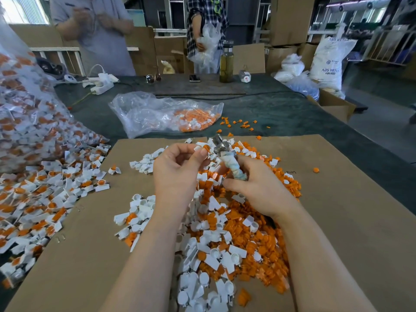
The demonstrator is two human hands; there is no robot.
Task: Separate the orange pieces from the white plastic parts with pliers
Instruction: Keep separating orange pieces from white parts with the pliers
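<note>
- Left hand [177, 167]: fingers curled, thumb and forefinger pinching one white plastic part [201, 148] with an orange piece [206, 147] seated in it; held up above the heap, apparently so the tool can reach the orange insert
- Right hand [254, 188]: wrapped round the handles of the pliers [227, 157]; grips bound in worn pale cloth or tape, head dull grey metal, pointing up and away toward the pinched part; whether the jaws have closed on it cannot be told
- Mixed heap [225, 233]: separated orange pieces, small and blocky, matte, lying mostly to the right; white shells, glossy, with round cups and flat tabs, mostly to the left and near side
- Cardboard sheet [337, 221]: flat brown board under the heap, likely there to catch what falls
- Unsorted stock [45, 199]: white parts with orange centres still seated, spilling from a large clear bag [27, 109] at far left, within the left hand's reach
- Second clear bag [162, 113]: crumpled film, lying beyond the board, partly filled with orange and white pieces
- Table covering [292, 113]: dark green, scattered with stray orange bits
</note>
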